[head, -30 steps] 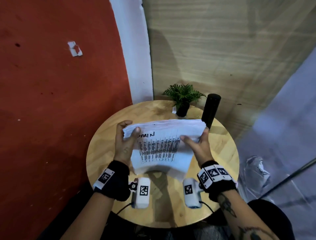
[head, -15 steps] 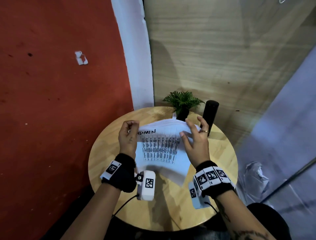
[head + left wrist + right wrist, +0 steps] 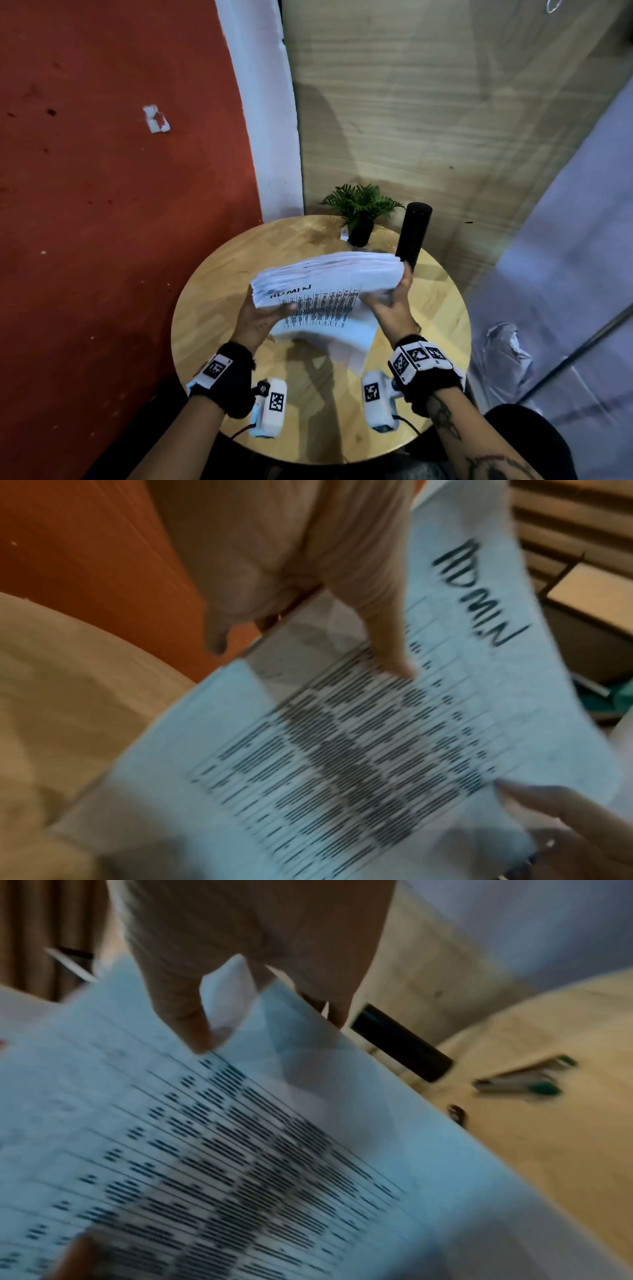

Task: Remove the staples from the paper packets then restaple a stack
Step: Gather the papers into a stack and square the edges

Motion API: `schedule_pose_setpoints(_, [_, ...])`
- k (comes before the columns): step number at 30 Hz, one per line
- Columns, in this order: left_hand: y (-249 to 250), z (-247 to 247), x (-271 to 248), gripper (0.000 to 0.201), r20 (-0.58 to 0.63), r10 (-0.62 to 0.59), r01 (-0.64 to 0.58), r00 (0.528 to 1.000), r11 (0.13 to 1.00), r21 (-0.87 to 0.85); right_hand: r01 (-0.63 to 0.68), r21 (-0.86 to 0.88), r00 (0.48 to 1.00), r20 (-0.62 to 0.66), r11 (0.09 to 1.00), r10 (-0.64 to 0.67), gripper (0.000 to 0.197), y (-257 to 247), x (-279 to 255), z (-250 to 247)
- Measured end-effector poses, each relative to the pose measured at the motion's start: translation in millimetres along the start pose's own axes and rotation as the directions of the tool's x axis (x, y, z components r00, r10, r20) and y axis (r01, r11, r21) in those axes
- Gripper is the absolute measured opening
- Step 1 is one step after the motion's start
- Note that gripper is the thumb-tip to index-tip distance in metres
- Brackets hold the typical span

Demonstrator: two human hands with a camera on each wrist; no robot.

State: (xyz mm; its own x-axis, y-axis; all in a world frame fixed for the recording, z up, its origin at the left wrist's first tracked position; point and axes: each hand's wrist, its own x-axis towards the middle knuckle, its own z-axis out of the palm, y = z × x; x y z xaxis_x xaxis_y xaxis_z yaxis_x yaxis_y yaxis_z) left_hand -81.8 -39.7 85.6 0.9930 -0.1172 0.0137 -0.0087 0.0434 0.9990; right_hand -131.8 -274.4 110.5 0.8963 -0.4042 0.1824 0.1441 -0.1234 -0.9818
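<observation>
A thick stack of white paper (image 3: pixel 329 277) hangs above the round wooden table (image 3: pixel 212 308), its far edge fanned toward me. The top sheet (image 3: pixel 342 750) carries a printed table and the handwritten word ADMIN. My left hand (image 3: pixel 270 311) grips the stack's left side, thumb (image 3: pixel 387 642) on the top sheet and fingers underneath. My right hand (image 3: pixel 390 298) grips the right side, thumb (image 3: pixel 185 1020) on top. A green and silver stapling tool (image 3: pixel 520 1083) lies on the table to the right of the stack, seen only in the right wrist view.
A small potted plant (image 3: pixel 359 212) and a black cylinder (image 3: pixel 412 233) stand at the table's far edge against a wooden wall. A small dark object (image 3: pixel 457 1114) lies near the tool. A red wall is on the left. A plastic bag (image 3: pixel 507 342) lies on the floor to the right.
Both hands slid from the stack's upper corners to its sides. The stack tipped so its thick far edge now faces me.
</observation>
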Motion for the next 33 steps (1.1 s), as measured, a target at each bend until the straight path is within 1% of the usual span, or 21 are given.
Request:
schedule_pose_setpoints(1, [-8.9,-0.7,1.4,0.075,-0.035,-0.023,0.026,0.999,0.998,0.064,-0.076,-0.067,0.997,0.019,0.995,0.078,0.078,7.4,-3.1,1.9])
schedule_pose_setpoints(2, [-12.5,-1.2,-0.1,0.085,-0.059,-0.038,0.045,0.998,0.991,0.123,-0.135,-0.165,0.99,0.019,0.977,0.14,0.064,17.8,-5.5,3.6])
schedule_pose_setpoints(3, [-18.2,-0.8,1.5,0.084,-0.089,-0.061,0.072,0.994,0.989,0.13,-0.185,-0.254,0.981,0.014,0.949,0.195,0.056,29.6,-6.4,4.7])
schedule_pose_setpoints(4, [-20.7,-0.4,2.2,0.066,-0.13,-0.091,0.107,0.987,0.987,0.117,-0.231,-0.303,0.969,0.013,0.924,0.247,0.054,41.2,-6.2,5.9])
schedule_pose_setpoints(5, [-21.9,0.8,2.8,0.042,-0.15,-0.116,0.13,0.982,0.988,0.086,-0.278,-0.334,0.953,0.026,0.901,0.303,0.053,48.6,-7.3,6.8])
schedule_pose_setpoints(6, [-24.6,-0.6,5.0,0.022,-0.157,-0.101,0.117,0.982,0.988,0.098,-0.299,-0.364,0.941,0.038,0.882,0.335,0.053,57.4,-7.0,7.9])
schedule_pose_setpoints(7, [-23.2,-1.6,5.8,0.015,-0.157,-0.049,0.069,0.986,0.99,0.124,-0.304,-0.384,0.937,0.046,0.872,0.347,0.053,60.8,-7.1,9.6])
schedule_pose_setpoints(8, [-22.2,-3.0,6.3,0.017,-0.164,-0.001,0.027,0.986,0.988,0.155,-0.291,-0.388,0.941,0.048,0.874,0.335,0.052,61.2,-6.9,11.0])
schedule_pose_setpoints(9, [-20.1,-2.7,7.6,0.022,-0.167,0.022,0.004,0.986,0.988,0.154,-0.271,-0.385,0.949,0.047,0.882,0.312,0.051,59.6,-7.4,12.3])
schedule_pose_setpoints(10, [-17.4,-1.4,8.0,0.027,-0.15,0.025,-0.006,0.988,0.991,0.131,-0.246,-0.383,0.958,0.042,0.89,0.282,0.049,57.8,-7.7,12.9])
schedule_pose_setpoints(13, [-14.7,0.1,4.6,0.03,-0.123,0.015,0.0,0.992,0.993,0.119,-0.215,-0.372,0.974,-0.017,0.903,0.225,0.041,55.0,-11.0,14.7])
schedule_pose_setpoints(16, [-21.8,-1.9,-6.6,0.042,-0.128,0.048,-0.026,0.991,0.985,0.168,-0.241,-0.35,0.969,-0.028,0.905,0.247,0.047,61.8,-21.4,16.5])
schedule_pose_setpoints(19, [-19.1,-0.5,-7.0,0.044,-0.11,0.063,-0.044,0.992,0.985,0.168,-0.262,-0.317,0.962,-0.005,0.912,0.275,0.052,62.1,-24.0,14.4])
schedule_pose_setpoints(21, [-15.1,2.1,-3.4,0.048,-0.131,0.09,-0.072,0.987,0.987,0.141,-0.262,-0.269,0.963,-0.009,0.927,0.269,0.057,57.7,-20.6,13.0])
schedule_pose_setpoints(23, [-11.1,6.4,-1.9,0.046,-0.164,0.148,-0.124,0.975,0.982,0.145,-0.242,-0.289,0.969,-0.018,0.926,0.247,0.055,53.3,-17.1,13.6])
schedule_pose_setpoints(25, [-5.9,11.5,-2.8,0.038,-0.171,0.185,-0.158,0.968,0.975,0.158,-0.216,-0.341,0.974,-0.013,0.915,0.226,0.047,50.8,-14.9,17.2])
schedule_pose_setpoints(27, [1.0,15.9,-4.1,0.033,-0.172,0.217,-0.189,0.961,0.968,0.164,-0.19,-0.363,0.981,-0.03,0.912,0.192,0.043,50.1,-12.6,21.0])
schedule_pose_setpoints(30, [0.3,17.6,-8.8,0.037,-0.176,0.248,-0.225,0.953,0.964,0.142,-0.178,-0.334,0.984,-0.076,0.926,0.162,0.045,49.8,-21.2,20.8])
schedule_pose_setpoints(33, [-14.7,11.0,-15.4,0.04,-0.165,0.227,-0.204,0.96,0.968,0.146,-0.199,-0.312,0.98,-0.061,0.929,0.189,0.044,53.9,-35.5,19.7])
